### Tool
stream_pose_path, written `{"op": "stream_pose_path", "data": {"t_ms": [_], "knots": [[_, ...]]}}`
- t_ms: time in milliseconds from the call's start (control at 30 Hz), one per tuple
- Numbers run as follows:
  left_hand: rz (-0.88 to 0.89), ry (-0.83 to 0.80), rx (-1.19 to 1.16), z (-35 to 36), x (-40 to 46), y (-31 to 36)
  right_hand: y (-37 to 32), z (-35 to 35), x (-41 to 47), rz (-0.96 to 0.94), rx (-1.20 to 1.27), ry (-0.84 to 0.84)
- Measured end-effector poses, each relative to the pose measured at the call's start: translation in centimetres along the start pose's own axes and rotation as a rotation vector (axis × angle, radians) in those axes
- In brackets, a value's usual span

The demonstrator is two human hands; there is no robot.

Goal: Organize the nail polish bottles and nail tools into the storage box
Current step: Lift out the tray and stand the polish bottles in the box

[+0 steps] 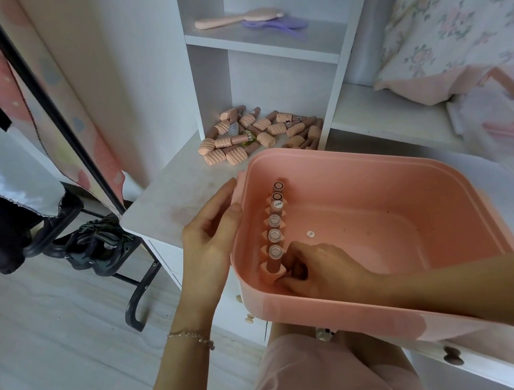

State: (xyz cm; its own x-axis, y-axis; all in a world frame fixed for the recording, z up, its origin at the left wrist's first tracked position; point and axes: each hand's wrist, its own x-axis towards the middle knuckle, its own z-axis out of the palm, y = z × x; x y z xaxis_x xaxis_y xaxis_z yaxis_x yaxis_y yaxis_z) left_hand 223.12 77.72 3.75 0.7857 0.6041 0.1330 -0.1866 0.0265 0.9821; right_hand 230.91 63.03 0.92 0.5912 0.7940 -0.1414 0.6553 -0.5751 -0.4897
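Note:
A pink storage box [434, 179] rests on the white desk in front of me. Along its left inner wall stands a row of several upright nail polish bottles [275, 224], pink with round caps. My right hand [315, 267] reaches into the box, its fingers closed around the base of the nearest bottle [272, 263] in the row. My left hand [213, 239] presses against the outside of the box's left wall, fingers curled at the rim. A heap of several more pink bottles [256, 132] lies on the desk at the foot of the shelf, behind the box.
A small round sticker [310, 234] lies on the box floor. The white shelf unit above holds a pink hairbrush [240, 17] and a purple comb [278, 25]. A black rack with shoes [98, 243] stands at the left. Floral bedding [453, 37] lies to the right.

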Motion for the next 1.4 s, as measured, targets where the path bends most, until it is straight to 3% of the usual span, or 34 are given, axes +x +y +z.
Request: {"op": "stream_pose_path", "data": {"t_ms": [900, 1400], "knots": [[0.042, -0.024, -0.005, 0.2, -0.3, 0.7, 0.7, -0.8, -0.3, 0.004, 0.086, -0.025], [0.056, -0.045, -0.032, 0.2, -0.4, 1.1, -0.6, 0.1, 0.3, 0.007, -0.138, 0.043]]}}
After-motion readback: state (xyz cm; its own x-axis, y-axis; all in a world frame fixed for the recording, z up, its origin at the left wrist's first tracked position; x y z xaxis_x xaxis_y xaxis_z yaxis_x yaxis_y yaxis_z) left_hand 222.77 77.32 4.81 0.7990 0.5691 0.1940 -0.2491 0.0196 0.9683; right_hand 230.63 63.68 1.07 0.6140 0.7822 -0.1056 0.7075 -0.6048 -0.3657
